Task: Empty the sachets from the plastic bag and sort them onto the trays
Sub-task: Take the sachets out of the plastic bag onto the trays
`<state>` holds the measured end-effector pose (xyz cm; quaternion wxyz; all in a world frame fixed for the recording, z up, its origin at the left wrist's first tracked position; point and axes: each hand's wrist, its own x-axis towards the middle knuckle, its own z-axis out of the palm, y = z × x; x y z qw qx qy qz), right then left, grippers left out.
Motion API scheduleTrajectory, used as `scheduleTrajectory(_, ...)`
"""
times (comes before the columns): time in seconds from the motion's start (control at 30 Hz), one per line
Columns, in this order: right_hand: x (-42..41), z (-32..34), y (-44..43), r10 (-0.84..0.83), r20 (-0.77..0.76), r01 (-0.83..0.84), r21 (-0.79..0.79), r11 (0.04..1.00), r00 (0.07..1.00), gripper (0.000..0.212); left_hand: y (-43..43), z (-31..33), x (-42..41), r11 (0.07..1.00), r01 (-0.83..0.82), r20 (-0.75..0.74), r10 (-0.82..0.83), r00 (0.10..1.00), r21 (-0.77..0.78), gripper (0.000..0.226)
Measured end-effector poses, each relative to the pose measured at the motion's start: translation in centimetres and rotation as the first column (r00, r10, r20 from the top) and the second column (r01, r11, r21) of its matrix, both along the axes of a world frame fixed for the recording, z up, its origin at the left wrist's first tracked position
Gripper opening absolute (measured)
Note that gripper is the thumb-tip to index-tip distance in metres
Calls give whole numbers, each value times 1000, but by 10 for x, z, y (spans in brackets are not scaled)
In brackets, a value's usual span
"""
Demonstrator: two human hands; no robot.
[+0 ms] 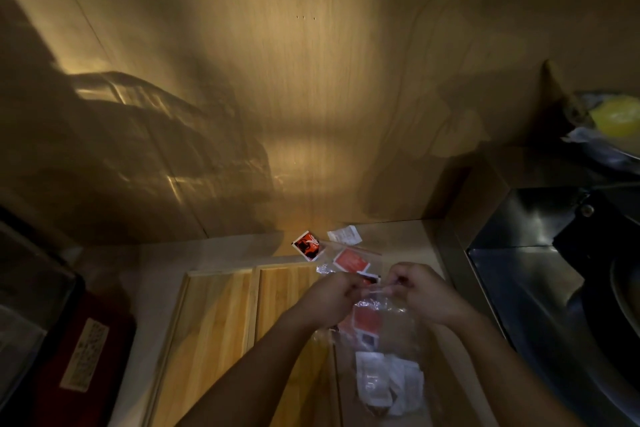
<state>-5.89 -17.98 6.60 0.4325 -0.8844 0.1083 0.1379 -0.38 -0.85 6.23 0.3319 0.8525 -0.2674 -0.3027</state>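
Note:
A clear plastic bag (398, 329) hangs between my hands, holding red and white sachets. My left hand (334, 295) and my right hand (420, 291) each pinch the bag's top edge, close together. A red-and-black sachet (306, 245), a white sachet (344, 234) and a red sachet (351, 261) lie on the counter beyond my hands. A wooden tray (214, 329) with two compartments sits below and left of my hands; both compartments look bare.
A wood-panelled wall (311, 97) rises behind the counter. A dark metal sink (540, 274) lies at the right. A red box with a white label (83, 354) stands at the left. A yellow item (614, 114) rests at the far right.

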Motion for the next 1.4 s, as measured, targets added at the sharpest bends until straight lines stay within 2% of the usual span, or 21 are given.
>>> scheduleTrajectory(0.1, 3, 15, 4, 58, 25, -58, -6, 998, 998, 18, -3, 15, 0, 995, 74, 3, -75, 997, 72, 21)
scheduleTrajectory(0.17, 5, 28, 9, 117, 26, -115, -71, 991, 993, 24, -6, 22, 1, 983, 136, -96, -125, 987, 121, 20)
scheduleTrajectory(0.23, 6, 41, 16, 163, 18, -159, -123, 980, 987, 32, -7, 22, 0, 987, 119, -189, -97, 977, 110, 21)
scheduleTrajectory(0.3, 5, 52, 24, 165, 58, -152, -187, 971, 985, 31, -6, 22, -6, 997, -78, -266, 76, 961, 4, 16)
scheduleTrajectory(0.33, 3, 56, 28, 160, 97, -128, -276, 953, 982, 22, -4, 21, -9, 970, -232, -321, 197, 926, -72, 15)
scheduleTrajectory(0.37, 1, 58, 32, 141, 145, -75, -385, 920, 979, 12, -2, 22, -14, 910, -386, -411, 298, 861, -150, 17)
scheduleTrajectory(0.4, -1, 56, 36, 109, 205, 0, -470, 883, 973, 19, 0, 23, -17, 829, -519, -519, 356, 777, -208, 20)
scheduleTrajectory(0.43, -4, 50, 40, 56, 277, 86, -475, 876, 959, 29, 1, 24, -21, 748, -619, -615, 376, 693, -240, 21)
scheduleTrajectory(0.5, -11, 42, 49, -92, 392, 211, -272, 939, 915, 33, 1, 23, -25, 616, -753, -743, 386, 546, -233, 20)
scheduleTrajectory(0.53, -13, 39, 54, -165, 393, 233, -132, 963, 905, 30, 1, 22, -27, 571, -793, -780, 390, 490, -212, 15)
scheduleTrajectory(0.57, -16, 35, 60, -207, 353, 226, -13, 974, 912, 25, 1, 23, -28, 536, -822, -798, 403, 448, -191, 12)
scheduleTrajectory(0.63, -20, 28, 69, -209, 280, 172, 154, 973, 937, 10, 4, 23, -30, 500, -844, -804, 414, 427, -191, 14)
scheduleTrajectory(0.67, -22, 26, 73, -210, 257, 155, 220, 963, 943, 7, 6, 23, -31, 495, -847, -803, 416, 426, -193, 14)
scheduleTrajectory(0.77, -28, 22, 79, -213, 209, 129, 356, 926, 955, 16, 12, 22, -35, 515, -836, -812, 399, 427, -187, 13)
scheduleTrajectory(0.83, -31, 19, 77, -203, 169, 121, 399, 909, 965, 18, 16, 16, -36, 568, -801, -809, 371, 456, -190, 22)
scheduleTrajectory(0.9, -33, 20, 71, -175, 121, 101, 460, 882, 977, 11, 20, 13, -38, 636, -749, -804, 341, 488, -185, 27)
scheduleTrajectory(1.03, -34, 24, 60, -53, 43, 28, 438, 898, 998, 12, 25, 13, -45, 730, -638, -758, 265, 596, -247, 33)
scheduleTrajectory(1.2, -37, 33, 55, 130, -28, -106, 422, 900, 991, 29, 25, 16, -50, 806, -497, -632, 208, 747, -322, 38)
scheduleTrajectory(1.23, -38, 31, 54, 141, -46, -110, 417, 902, 989, 30, 25, 17, -50, 822, -464, -602, 194, 775, -331, 38)
scheduleTrajectory(1.3, -38, 30, 52, 153, -83, -104, 425, 899, 985, 17, 27, 19, -48, 842, -415, -559, 171, 811, -345, 38)
scheduleTrajectory(1.4, -38, 26, 50, 103, -94, -42, 503, 863, 990, 14, 31, 23, -47, 824, -414, -548, 155, 822, -388, 33)
